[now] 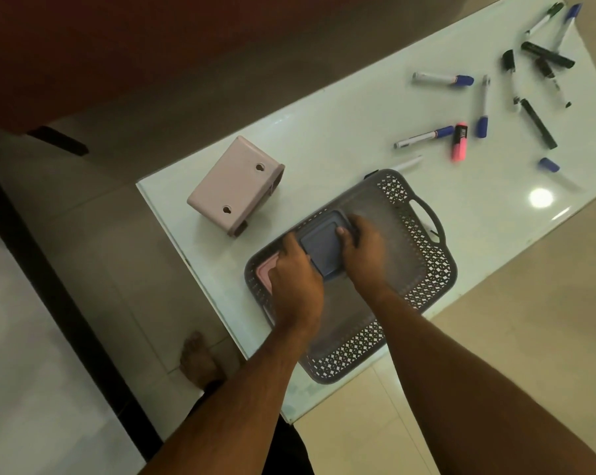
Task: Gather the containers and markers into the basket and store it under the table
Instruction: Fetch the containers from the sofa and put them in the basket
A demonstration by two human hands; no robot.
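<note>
A grey perforated basket [423, 255] with handles sits at the near end of the white glass table [341, 145]. Inside it lies a blue lidded container [320, 248], gripped on its left side by my left hand [295, 275] and on its right side by my right hand [365, 248]. A pink container [265, 274] shows in the basket's left corner, partly hidden under my left hand. Several markers lie scattered on the far right of the table, among them a pink highlighter [460, 142], a blue-capped marker [442, 79] and a black marker [538, 123].
A pale pink box-shaped holder [235, 186] lies on its side to the left of the basket. A white pen [408, 163] pokes out behind the basket's far rim. My bare foot [199, 359] stands on the tiled floor by the table's near-left edge.
</note>
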